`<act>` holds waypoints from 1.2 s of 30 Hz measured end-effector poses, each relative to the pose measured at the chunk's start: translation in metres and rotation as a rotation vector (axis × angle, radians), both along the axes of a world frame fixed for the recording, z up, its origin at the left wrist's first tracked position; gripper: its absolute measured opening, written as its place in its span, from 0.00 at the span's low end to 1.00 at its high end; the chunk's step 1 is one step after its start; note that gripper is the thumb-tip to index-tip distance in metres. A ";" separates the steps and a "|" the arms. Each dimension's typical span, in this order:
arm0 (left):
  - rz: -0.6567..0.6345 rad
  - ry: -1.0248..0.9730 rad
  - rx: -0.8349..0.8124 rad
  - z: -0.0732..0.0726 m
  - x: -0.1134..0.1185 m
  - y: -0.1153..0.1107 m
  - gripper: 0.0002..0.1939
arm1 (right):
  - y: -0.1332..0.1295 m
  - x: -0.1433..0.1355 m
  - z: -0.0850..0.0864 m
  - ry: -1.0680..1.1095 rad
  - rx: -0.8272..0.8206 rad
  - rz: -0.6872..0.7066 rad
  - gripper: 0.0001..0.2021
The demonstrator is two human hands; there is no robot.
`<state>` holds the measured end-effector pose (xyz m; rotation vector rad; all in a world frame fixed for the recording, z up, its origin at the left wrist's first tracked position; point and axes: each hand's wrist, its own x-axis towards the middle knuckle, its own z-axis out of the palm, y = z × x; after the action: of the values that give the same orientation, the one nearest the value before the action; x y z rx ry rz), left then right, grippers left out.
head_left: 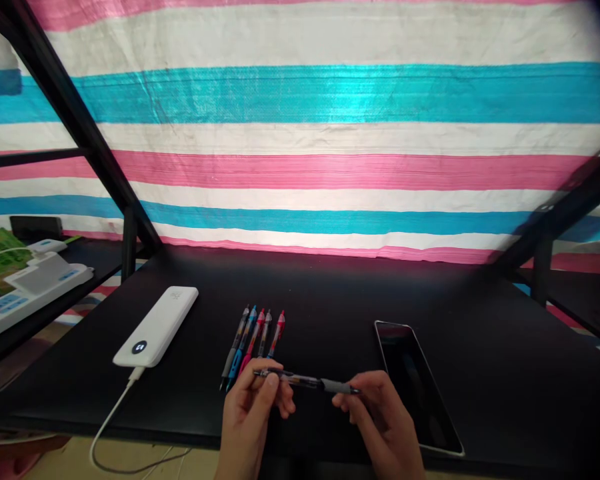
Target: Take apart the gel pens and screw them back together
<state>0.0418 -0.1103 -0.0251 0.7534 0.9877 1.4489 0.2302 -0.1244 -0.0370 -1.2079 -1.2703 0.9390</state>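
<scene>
A clear-barrelled pen (305, 381) with a grey grip is held level above the front of the black table (330, 287). My left hand (256, 403) pinches its clip end between thumb and fingers. At the other end, the tip is between the thumb and fingers of my right hand (377, 417). Just beyond my left hand, several pens (253, 340) lie side by side, with black, blue and red or pink parts; my left hand hides the lower ends of some. Close to my right hand lies a dark-screened phone (420, 387).
A white power bank (157, 327) with a plugged-in white cable (103, 427) lies at the left. Farther left, a side shelf holds a power strip (35, 293) and a green packet (3, 257). Black metal posts (87, 133) flank the table, before a striped sheet (330, 140).
</scene>
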 end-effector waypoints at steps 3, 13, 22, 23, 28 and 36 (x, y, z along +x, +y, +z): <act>0.018 -0.011 -0.013 0.001 0.000 -0.001 0.15 | 0.000 0.002 0.001 -0.066 0.013 0.054 0.15; 0.031 -0.024 -0.021 0.002 0.001 -0.002 0.16 | 0.001 0.000 0.003 -0.040 0.031 -0.009 0.13; 0.063 -0.034 -0.039 0.005 0.002 -0.002 0.17 | 0.001 0.001 -0.003 -0.078 0.068 -0.023 0.13; 0.064 -0.038 -0.038 0.005 0.002 -0.001 0.17 | 0.001 0.001 -0.001 -0.098 0.062 0.002 0.12; 0.063 -0.040 -0.035 0.007 0.003 -0.002 0.17 | 0.001 0.001 0.002 -0.158 0.061 0.069 0.14; 0.060 -0.045 -0.035 0.004 0.002 -0.002 0.17 | 0.001 -0.002 0.002 -0.228 0.107 0.099 0.16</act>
<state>0.0437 -0.1118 -0.0210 0.6682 1.0064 1.4904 0.2282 -0.1237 -0.0348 -1.2021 -1.5531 0.8096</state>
